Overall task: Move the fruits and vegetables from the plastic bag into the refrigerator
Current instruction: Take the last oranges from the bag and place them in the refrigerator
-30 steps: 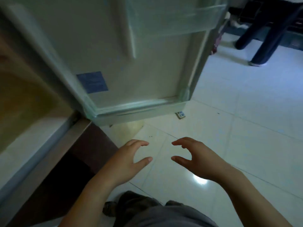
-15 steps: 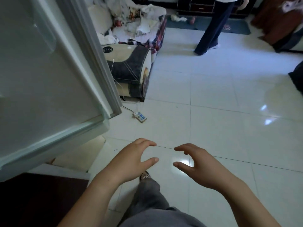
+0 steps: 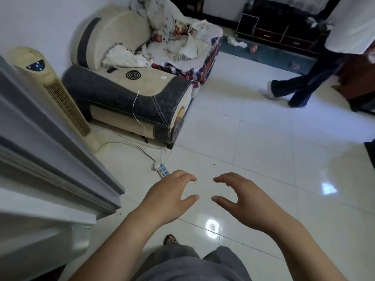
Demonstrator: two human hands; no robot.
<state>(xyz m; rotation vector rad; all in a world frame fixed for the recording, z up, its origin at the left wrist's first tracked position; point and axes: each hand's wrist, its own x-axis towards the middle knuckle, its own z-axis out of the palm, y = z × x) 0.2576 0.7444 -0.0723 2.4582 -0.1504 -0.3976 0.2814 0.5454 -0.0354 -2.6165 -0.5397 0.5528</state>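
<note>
My left hand (image 3: 168, 197) and my right hand (image 3: 241, 199) hover side by side over the white tiled floor, fingers curled and apart, with nothing in either. The refrigerator's open door (image 3: 46, 163) fills the left edge of the view, seen edge-on and blurred. No plastic bag, fruit or vegetable is in view.
A beige tower fan (image 3: 50, 86) stands behind the door. A grey-and-cream sofa (image 3: 132, 94) piled with clothes sits at the back left. A power strip (image 3: 162, 169) and cables lie on the floor just ahead. Another person's legs (image 3: 294, 86) walk at the back right.
The view has swung right, away from the refrigerator's inside, toward the room. The door has slid to the left edge. Both hands stay empty in the same pose.
</note>
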